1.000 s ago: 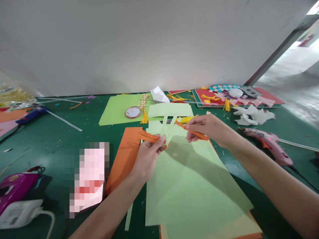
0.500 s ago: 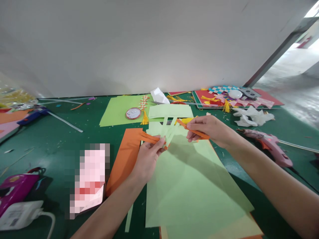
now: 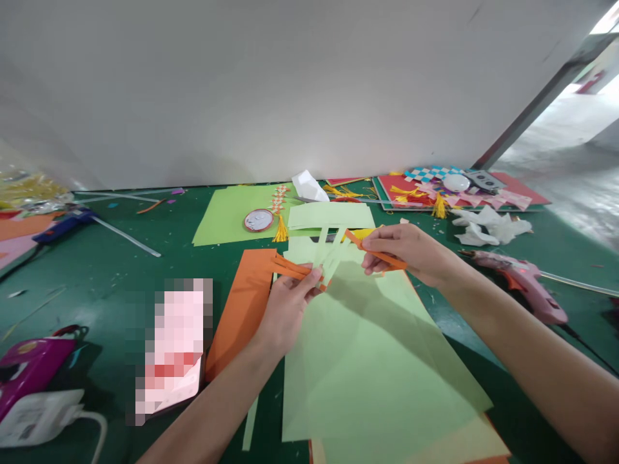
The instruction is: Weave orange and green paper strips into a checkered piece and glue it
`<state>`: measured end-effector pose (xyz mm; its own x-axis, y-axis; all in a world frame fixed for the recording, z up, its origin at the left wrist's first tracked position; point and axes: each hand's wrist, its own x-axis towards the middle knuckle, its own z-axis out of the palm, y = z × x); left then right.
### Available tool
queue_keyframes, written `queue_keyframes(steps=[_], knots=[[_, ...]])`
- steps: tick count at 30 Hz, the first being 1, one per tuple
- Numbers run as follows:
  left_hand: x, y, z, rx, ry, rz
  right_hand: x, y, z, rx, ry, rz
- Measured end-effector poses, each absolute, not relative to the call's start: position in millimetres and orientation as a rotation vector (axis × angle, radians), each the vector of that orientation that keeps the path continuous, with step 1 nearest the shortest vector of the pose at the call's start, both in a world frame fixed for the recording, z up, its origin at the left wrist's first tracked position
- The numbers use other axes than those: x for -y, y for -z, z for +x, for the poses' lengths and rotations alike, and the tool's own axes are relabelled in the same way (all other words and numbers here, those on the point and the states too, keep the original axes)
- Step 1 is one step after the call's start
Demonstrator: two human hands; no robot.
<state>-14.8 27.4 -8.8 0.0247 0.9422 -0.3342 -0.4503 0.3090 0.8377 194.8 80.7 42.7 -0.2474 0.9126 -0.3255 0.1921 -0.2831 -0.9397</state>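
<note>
Between the thumb and fingers of my left hand (image 3: 290,303) is a small weave of paper strips. Its orange strips (image 3: 293,265) stick out to the left, and its pale green strips (image 3: 333,254) fan upward. My right hand (image 3: 399,254) pinches a separate orange paper strip (image 3: 355,240), whose upper end reaches close to the green strips; I cannot tell if they touch. Below both hands lie large pale green paper sheets (image 3: 377,361). An orange paper sheet (image 3: 246,283) lies left of them, partly behind my left forearm.
A phone with a blurred screen (image 3: 176,348), a purple tool (image 3: 39,367) and a white charger (image 3: 41,419) lie left. On the right are a pink glue gun (image 3: 525,280) and crumpled tissue (image 3: 493,225). A round ornament (image 3: 259,220) with a yellow tassel (image 3: 280,229) lies near the wall (image 3: 242,84).
The woven strips in my left hand have tilted slightly to the right. My right hand stays almost still, with the orange strip's tip shifted a little.
</note>
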Motion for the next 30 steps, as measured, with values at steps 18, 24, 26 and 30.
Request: queue_keyframes(steps=[18, 24, 26, 30], knots=[[-25, 7, -14, -1.096, -1.164, 0.713, -71, -48, 190, 1.58, -1.349, -1.503], [-25, 8, -14, -1.098, -1.174, 0.736, -67, -49, 188, 1.654, -1.269, -1.498], [-25, 7, -13, -1.102, -1.168, 0.744, -66, -46, 187, 1.664, -1.305, -1.484], [-25, 6, -12, -1.109, -1.168, 0.742, -64, -41, 183, 1.711, -1.357, -1.461]])
